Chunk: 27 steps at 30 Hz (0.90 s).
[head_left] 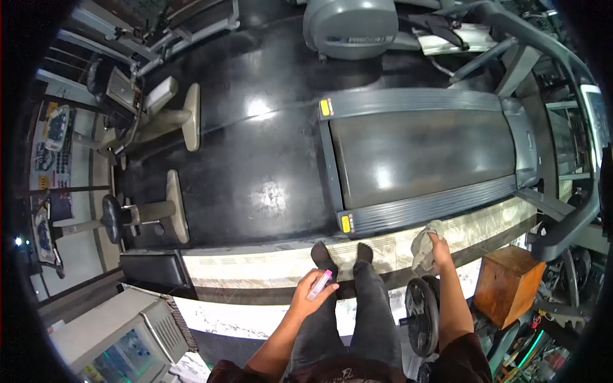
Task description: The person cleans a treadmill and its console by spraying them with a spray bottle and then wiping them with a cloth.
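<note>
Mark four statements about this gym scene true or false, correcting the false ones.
The left hand holds a small pale tube with a pink cap. True.
The right hand is empty. False: it holds a crumpled greyish-beige cloth.
The grey-and-black treadmill has yellow labels at two corners. True.
The orange-brown wooden box stands on the treadmill. False: it is off the treadmill, near the round black weight plates.

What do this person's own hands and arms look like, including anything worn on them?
Both the left hand and the right hand are bare, with no gloves. No watch or bracelet shows at either wrist; rings are too small to rule out. The left sleeve and right sleeve are dark, loose and short, leaving the forearms uncovered.
</note>
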### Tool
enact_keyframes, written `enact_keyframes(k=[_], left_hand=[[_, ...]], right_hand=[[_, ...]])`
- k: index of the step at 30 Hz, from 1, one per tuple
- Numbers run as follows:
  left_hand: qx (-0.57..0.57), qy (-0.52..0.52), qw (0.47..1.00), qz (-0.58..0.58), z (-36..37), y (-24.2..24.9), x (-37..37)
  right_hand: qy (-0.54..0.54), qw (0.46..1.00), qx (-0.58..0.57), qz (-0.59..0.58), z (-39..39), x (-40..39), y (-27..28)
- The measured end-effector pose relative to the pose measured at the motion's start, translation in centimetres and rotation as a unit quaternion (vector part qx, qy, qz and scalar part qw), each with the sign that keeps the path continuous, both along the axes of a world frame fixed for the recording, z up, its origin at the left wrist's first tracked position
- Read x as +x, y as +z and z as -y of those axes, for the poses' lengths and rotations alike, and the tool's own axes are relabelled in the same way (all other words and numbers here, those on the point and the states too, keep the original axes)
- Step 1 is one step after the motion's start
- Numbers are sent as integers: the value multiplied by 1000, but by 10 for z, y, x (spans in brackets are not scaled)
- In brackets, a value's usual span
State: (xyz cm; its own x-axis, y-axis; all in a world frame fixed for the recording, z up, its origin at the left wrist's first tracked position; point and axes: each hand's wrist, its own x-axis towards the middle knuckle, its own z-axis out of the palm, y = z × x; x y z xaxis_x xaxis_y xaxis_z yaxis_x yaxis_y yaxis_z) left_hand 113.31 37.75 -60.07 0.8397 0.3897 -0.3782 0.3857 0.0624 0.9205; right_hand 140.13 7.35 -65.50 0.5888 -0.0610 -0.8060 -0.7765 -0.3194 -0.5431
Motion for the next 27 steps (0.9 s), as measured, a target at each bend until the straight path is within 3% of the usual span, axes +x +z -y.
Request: enact_keyframes(k=[2, 3, 5, 7, 11, 13, 15, 17, 19, 21, 22, 23, 27], left_hand=[[-7, 9, 999, -32, 4, -55, 8], [-8, 23, 999, -32, 9, -82, 12], [-11, 52, 998, -31, 20, -134, 21], [-40, 88, 994, -54, 35, -185, 27], [23, 100, 994, -37, 72, -278, 30], [2, 120, 992, -36, 87, -308, 31], [-21, 161, 986, -42, 106, -335, 23], [-26, 137, 988, -64, 119, -357, 10], [-24, 115, 990, -83, 125, -372, 5], [-18, 91, 990, -106, 121, -380, 11], [7, 89, 992, -93, 119, -386, 15], [27, 91, 991, -93, 116, -390, 17], [78, 85, 990, -77, 105, -395, 21]], right_hand=[[137, 986, -99, 12, -3, 19, -49], [153, 983, -52, 83, 10, 17, -100], [212, 965, -137, 65, 22, 21, -168], [299, 940, -144, 86, 31, 24, -223], [415, 894, -104, 132, 32, 21, -297], [523, 814, -118, 224, 50, 22, -347], [545, 777, -157, 271, 56, 29, -372], [542, 768, -175, 292, 77, 44, -408], [595, 675, -224, 376, 111, 71, -444], [557, 713, -248, 345, 94, 99, -446], [562, 676, -265, 395, 101, 112, -460], [536, 702, -320, 344, 86, 114, -460], [451, 758, -373, 287, 102, 88, -564]])
